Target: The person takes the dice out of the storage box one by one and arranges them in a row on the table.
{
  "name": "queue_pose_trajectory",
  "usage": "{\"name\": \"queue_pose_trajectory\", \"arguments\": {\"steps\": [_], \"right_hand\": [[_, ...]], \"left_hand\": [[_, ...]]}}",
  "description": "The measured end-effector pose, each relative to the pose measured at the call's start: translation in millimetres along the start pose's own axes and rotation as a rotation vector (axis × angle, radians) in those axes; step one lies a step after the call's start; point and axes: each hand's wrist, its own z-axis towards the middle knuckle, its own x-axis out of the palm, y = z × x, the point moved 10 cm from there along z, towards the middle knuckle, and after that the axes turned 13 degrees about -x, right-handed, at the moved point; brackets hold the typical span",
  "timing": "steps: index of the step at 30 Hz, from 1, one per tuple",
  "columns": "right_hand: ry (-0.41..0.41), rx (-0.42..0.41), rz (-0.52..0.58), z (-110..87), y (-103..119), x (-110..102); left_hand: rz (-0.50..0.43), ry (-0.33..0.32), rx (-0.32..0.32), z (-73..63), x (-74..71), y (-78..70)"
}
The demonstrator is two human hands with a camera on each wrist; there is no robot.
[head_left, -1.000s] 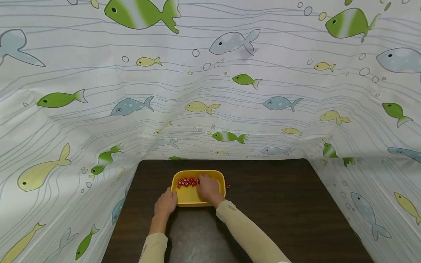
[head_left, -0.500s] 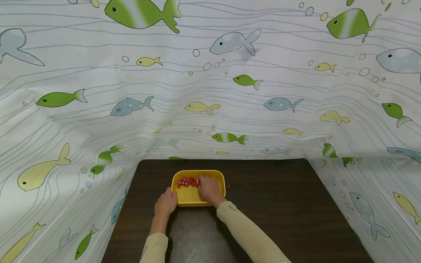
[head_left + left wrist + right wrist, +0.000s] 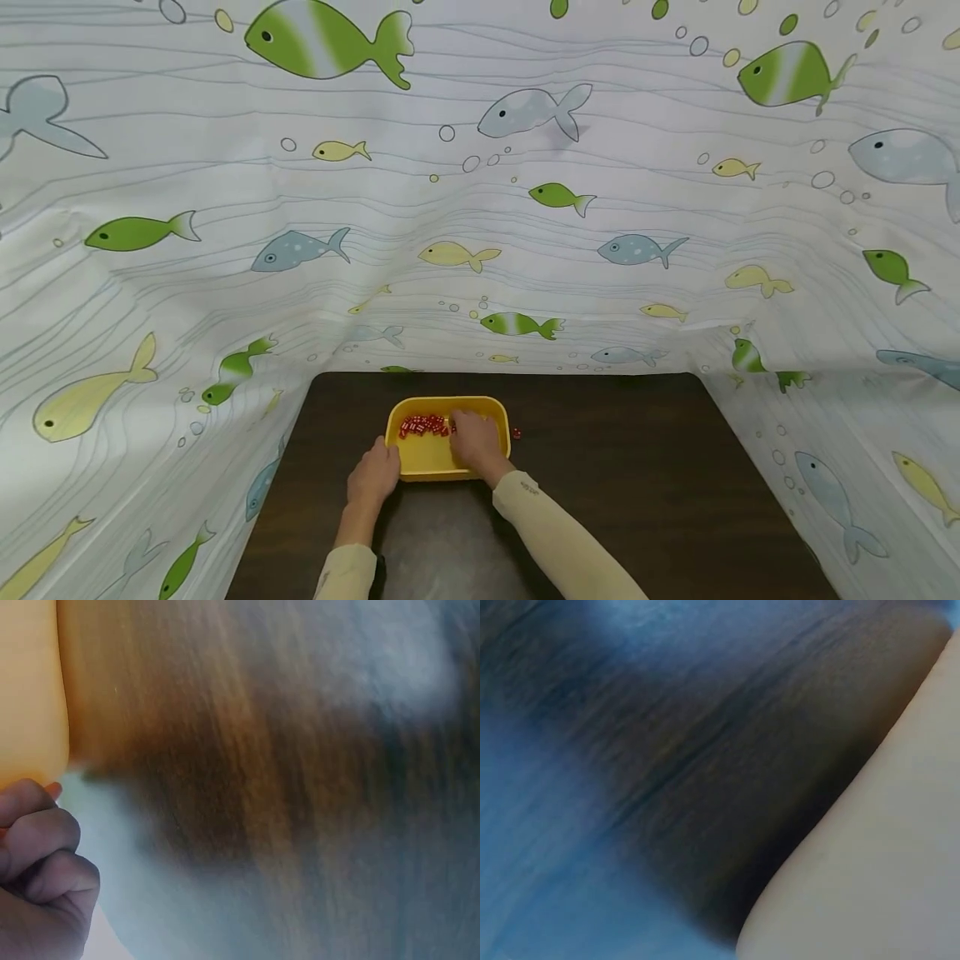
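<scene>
A yellow tray (image 3: 427, 465) with rounded corners rests on the dark table in the head view. Red dice (image 3: 422, 426) with white pips lie in a cluster in its back left part. My left hand (image 3: 375, 469) grips the tray's left front rim; in the left wrist view its curled fingers (image 3: 46, 829) are right at the tray wall (image 3: 30, 690). My right hand (image 3: 472, 437) reaches down inside the tray, fingertips at the right end of the dice cluster. The back of the hand hides most of its fingers, and I cannot tell whether they pinch a die.
One red die (image 3: 517, 433) lies on the table just outside the tray's right side. The dark wood-grain table (image 3: 637, 483) extends to the right. White fabric (image 3: 450, 200) printed with fish surrounds the table at the back and both sides.
The whole head view has shifted slightly, with the table and tray now a little lower. Both hands keep nearly the same places at the tray.
</scene>
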Motion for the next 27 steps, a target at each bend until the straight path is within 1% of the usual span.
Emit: {"name": "queue_pose_trajectory", "arguments": {"steps": [6,9,13,19,23,27], "right_hand": [[-0.050,-0.003,-0.014,-2.5,0.9,-4.3],[-0.070,0.005,0.019,-3.6,0.3,-9.6],[-0.105,0.026,0.080,-10.2,-2.0,-19.7],[-0.182,0.028,0.108,-23.2,-4.1,-40.2],[-0.247,0.032,0.135,-31.1,-9.2,-59.6],[-0.286,0.042,0.169,-35.1,-19.1,-74.9]], "left_hand": [[0.014,-0.002,0.015,-1.9,-3.0,1.2],[0.015,0.002,0.013,-1.3,-2.8,2.1],[0.024,0.008,0.018,-2.6,0.2,2.9],[0.055,0.010,0.006,-5.6,1.5,7.7],[0.046,0.010,0.017,-4.9,0.5,5.4],[0.029,0.004,0.023,-2.0,0.4,1.5]]}}
